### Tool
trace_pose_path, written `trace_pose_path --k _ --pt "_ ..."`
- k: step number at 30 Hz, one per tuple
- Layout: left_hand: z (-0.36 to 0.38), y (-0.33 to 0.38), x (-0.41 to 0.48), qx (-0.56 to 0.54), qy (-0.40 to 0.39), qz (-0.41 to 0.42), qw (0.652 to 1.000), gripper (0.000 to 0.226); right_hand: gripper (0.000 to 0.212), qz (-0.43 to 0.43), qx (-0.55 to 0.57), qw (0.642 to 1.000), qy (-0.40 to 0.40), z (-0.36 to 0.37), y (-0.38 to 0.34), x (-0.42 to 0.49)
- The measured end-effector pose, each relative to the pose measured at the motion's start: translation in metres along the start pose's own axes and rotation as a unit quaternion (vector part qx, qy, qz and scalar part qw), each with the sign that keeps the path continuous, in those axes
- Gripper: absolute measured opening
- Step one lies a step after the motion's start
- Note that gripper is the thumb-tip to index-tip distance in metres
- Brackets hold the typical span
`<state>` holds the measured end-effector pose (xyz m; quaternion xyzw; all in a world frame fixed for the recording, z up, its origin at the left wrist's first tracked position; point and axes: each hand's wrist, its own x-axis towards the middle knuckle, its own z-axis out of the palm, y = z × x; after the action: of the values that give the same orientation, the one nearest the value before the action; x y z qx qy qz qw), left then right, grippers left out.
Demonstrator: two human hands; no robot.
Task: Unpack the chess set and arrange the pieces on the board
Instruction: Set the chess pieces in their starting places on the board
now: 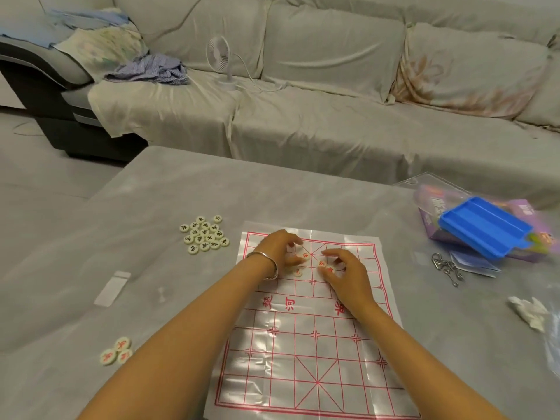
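— And the board?
— Lies flat on the grey table, near centre. Carries a few red pieces at its far end.
— And the hands?
— left hand curled over those; grip impossible to tell. right hand pinching two between thumb and forefinger.
— Around?
— black pieces clustered far left, three red discs near left, blue tray far right.
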<state>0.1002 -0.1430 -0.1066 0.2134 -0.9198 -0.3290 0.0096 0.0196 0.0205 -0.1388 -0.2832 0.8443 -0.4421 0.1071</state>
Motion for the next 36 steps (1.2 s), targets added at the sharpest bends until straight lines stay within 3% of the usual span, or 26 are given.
trace_pose_path --k 3,6,11,15,20,29,36 --pt "-0.026 -0.025 -0.031 -0.021 0.082 0.032 0.996 0.037 0.022 -0.043 0.023 0.999 -0.001 0.01 -0.024 -0.011" --pt "-0.052 -0.063 -0.078 -0.02 0.132 0.015 0.991 0.032 0.021 -0.096 0.054 0.99 -0.086 0.041 -0.06 -0.034" --pt "-0.084 -0.139 -0.177 0.039 0.071 -0.026 0.996 0.033 0.027 -0.168 0.041 0.952 -0.251 0.113 -0.103 -0.085" --pt "-0.094 -0.177 -0.237 0.012 0.08 -0.059 0.995 0.028 0.04 -0.235 -0.032 0.923 -0.304 0.146 -0.12 -0.11" --pt "-0.086 -0.183 -0.267 -0.02 0.051 -0.012 0.998 0.057 0.037 -0.284 -0.075 0.901 -0.319 0.159 -0.13 -0.12" --pt "-0.064 -0.189 -0.264 -0.022 0.144 -0.007 0.989 0.026 0.024 -0.238 -0.018 0.937 -0.257 0.167 -0.131 -0.134" --pt "-0.058 -0.186 -0.261 -0.042 0.17 -0.02 0.984 0.024 0.018 -0.175 0.027 0.964 -0.198 0.162 -0.125 -0.127"
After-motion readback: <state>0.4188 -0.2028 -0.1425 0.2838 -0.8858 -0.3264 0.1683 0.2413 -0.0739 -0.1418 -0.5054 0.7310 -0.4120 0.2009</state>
